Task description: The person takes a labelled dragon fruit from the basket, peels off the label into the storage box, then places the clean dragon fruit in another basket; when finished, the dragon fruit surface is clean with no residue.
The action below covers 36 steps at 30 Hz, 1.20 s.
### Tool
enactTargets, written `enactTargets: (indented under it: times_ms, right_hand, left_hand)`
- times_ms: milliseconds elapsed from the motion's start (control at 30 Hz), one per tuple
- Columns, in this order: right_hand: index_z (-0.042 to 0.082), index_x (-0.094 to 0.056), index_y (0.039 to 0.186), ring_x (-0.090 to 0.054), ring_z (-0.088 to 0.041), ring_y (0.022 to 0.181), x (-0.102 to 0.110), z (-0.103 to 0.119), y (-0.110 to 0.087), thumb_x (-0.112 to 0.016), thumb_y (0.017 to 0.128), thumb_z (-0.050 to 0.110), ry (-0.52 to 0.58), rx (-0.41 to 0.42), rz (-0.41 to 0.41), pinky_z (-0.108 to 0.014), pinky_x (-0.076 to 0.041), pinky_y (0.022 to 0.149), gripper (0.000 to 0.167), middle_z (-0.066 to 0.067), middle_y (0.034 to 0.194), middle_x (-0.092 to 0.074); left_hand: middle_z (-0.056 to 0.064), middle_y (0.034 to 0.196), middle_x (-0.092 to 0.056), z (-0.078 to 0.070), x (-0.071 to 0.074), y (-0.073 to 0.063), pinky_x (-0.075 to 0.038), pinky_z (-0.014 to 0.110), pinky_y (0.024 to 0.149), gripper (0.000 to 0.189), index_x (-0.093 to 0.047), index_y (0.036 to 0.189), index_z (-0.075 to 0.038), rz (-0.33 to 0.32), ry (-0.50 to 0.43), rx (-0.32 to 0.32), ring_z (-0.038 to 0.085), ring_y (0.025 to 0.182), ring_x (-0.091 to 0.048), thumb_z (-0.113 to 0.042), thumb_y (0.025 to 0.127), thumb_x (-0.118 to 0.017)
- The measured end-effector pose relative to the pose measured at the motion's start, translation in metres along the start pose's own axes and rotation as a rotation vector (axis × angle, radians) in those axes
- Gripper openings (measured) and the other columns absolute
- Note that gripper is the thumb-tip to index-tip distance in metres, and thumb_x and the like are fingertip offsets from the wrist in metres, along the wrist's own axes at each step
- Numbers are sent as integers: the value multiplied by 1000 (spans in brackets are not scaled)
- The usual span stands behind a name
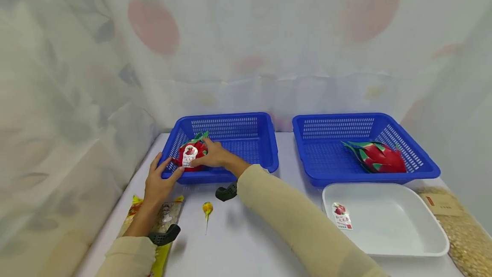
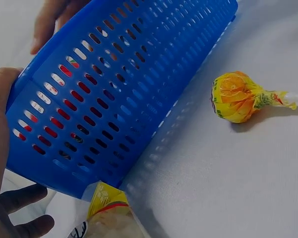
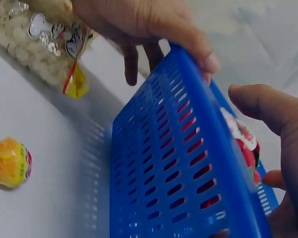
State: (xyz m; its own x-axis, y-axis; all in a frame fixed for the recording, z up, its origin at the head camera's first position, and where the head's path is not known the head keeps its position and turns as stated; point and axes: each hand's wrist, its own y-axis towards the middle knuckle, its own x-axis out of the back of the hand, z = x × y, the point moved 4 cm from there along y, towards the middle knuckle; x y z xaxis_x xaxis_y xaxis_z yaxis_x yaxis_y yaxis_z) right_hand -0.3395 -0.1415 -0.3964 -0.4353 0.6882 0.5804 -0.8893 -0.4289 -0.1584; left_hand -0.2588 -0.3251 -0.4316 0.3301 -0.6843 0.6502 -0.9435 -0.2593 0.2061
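A red dragon fruit [image 1: 197, 146] with green-tipped scales lies in the left part of the left blue basket [image 1: 230, 176]. An oval-topped white label [image 1: 188, 156] with a fruit picture is on its front. My right hand [image 1: 215, 154] reaches over the fruit from the right, its thumb at the label's edge and a finger near the leafy top. My left hand [image 1: 159, 183] spreads at the basket's front left corner, thumb by the rim below the label. The left wrist view has the basket's slotted wall [image 2: 89, 99] hiding most of the fruit.
A yellow-wrapped lollipop [image 1: 207, 208] lies in front of the basket; a snack bag [image 1: 165, 217] sits under the left forearm. On the right are another blue basket [image 1: 319, 178] with a dragon fruit [image 1: 382, 157], a white tray [image 1: 388, 217] holding a label [image 1: 341, 216], and a grain bag [image 1: 461, 230].
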Motion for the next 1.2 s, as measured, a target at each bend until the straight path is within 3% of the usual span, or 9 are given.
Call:
enactTargets:
  times_ms: [267,533,833,967,1100,1200]
  right_hand:
    - [27,-28,151,-46,-31,117,-5,0,7,-76,77,49,-50,-21,12,-49,-45,95,91,-12,134,-40]
    - [18,-30,151,-46,-30,119,-8,2,11,-76,78,50,-84,-61,-59,-48,-44,96,91,-10,134,-48]
    - [17,-30,148,-54,-27,111,-18,2,14,-81,78,36,156,-95,-47,-44,-43,97,89,-7,123,-55]
    - [15,-35,144,-56,-25,106,-23,8,15,-82,77,34,201,-82,-55,-42,-46,94,84,-6,116,-57]
    - [16,-36,143,-56,-24,106,-26,11,15,-83,76,33,178,-97,-73,-41,-46,94,84,-5,115,-58]
    - [18,-30,147,-54,-26,111,-28,13,17,-83,74,39,84,-122,-85,-42,-45,96,92,-7,122,-56]
  left_hand:
    - [7,160,-10,-2,-3,-2,-24,64,103,76,-39,147,-4,10,1,0,41,142,-11,-50,90,-62]
    - [6,160,-10,-5,-9,-2,-26,62,103,76,-41,147,-5,14,-14,-4,41,142,-12,-51,90,-62]
    - [6,160,-10,-4,-10,-3,-28,62,102,77,-41,147,-6,11,-14,0,42,141,-14,-53,90,-61]
    - [7,160,-11,-3,-3,-4,-28,63,101,74,-41,146,-4,-4,-18,-5,44,140,-16,-49,91,-62]
    - [8,159,-12,-2,1,-5,-27,63,102,74,-42,145,-2,1,-19,-9,45,140,-15,-48,91,-62]
    - [8,160,-12,-1,0,-4,-26,63,103,74,-43,145,-3,2,-22,-15,44,140,-15,-48,90,-63]
